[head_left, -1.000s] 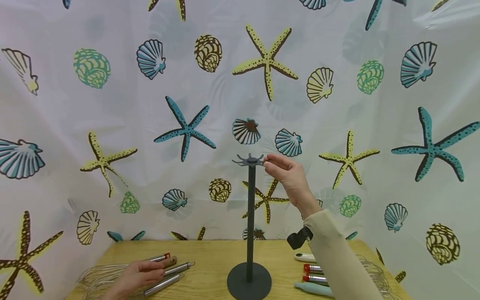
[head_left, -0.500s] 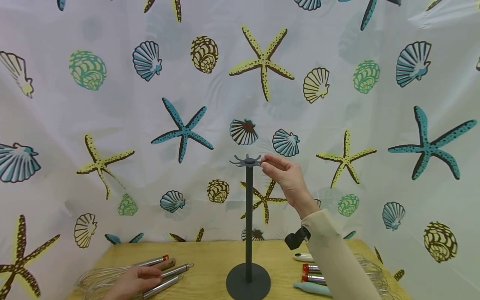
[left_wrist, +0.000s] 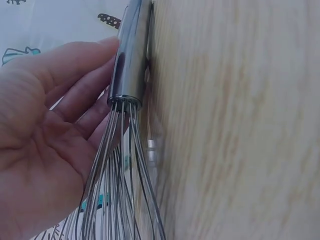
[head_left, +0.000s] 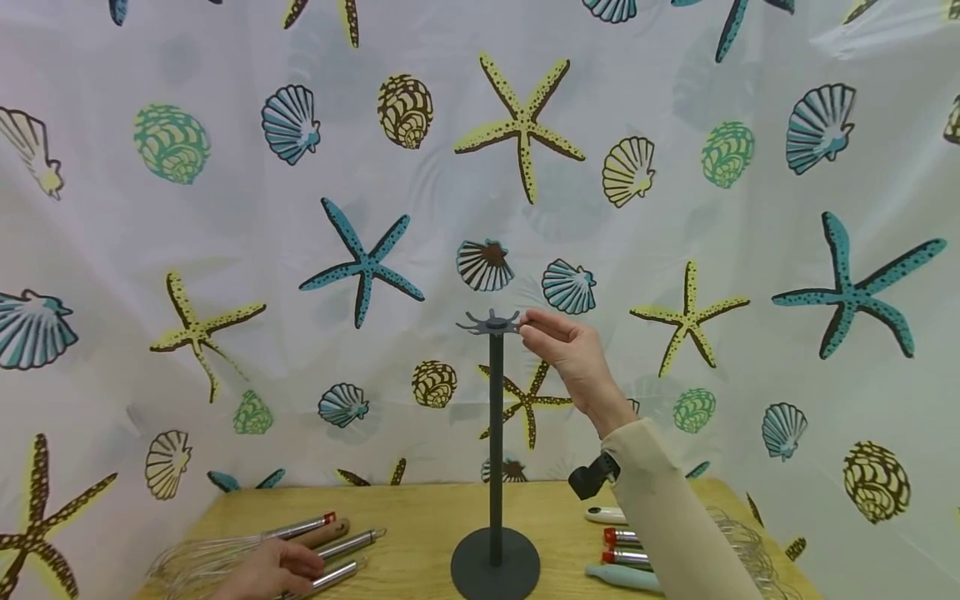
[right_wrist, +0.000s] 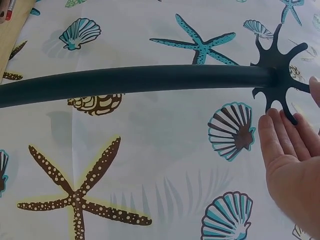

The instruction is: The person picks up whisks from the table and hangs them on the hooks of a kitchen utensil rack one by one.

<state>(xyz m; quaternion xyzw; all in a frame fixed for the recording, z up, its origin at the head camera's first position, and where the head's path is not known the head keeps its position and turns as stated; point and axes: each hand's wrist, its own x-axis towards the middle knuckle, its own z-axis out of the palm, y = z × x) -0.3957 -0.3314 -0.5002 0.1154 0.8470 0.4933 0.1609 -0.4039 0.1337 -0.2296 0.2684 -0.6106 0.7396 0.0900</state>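
Observation:
A dark grey utensil stand [head_left: 497, 450] rises from the table, with a ring of curved hooks at its top. My right hand [head_left: 573, 358] is at this hook ring [right_wrist: 280, 70], thumb and fingertips pinching at the hooks on its right side. At the table's left, my left hand [head_left: 273, 571] is at a whisk with a shiny metal handle [left_wrist: 131, 55]. The thumb lies along the near side of that handle, and the fingers curl behind it, partly hidden. The whisk's wires [left_wrist: 117, 175] fan out below the palm.
Beside my left hand lie more whisks, one with a wooden handle [head_left: 321, 531] and one metal with a red end [head_left: 303, 527]. Right of the stand are a white handle [head_left: 603, 515], red-ended metal handles [head_left: 626, 557] and a pale blue handle [head_left: 624, 577]. A shell-patterned curtain [head_left: 420, 192] hangs behind.
My left hand has lowered slightly, and its fingers have curled in around the whisk handle. The right hand stays at the hook ring; the head view has shifted a little.

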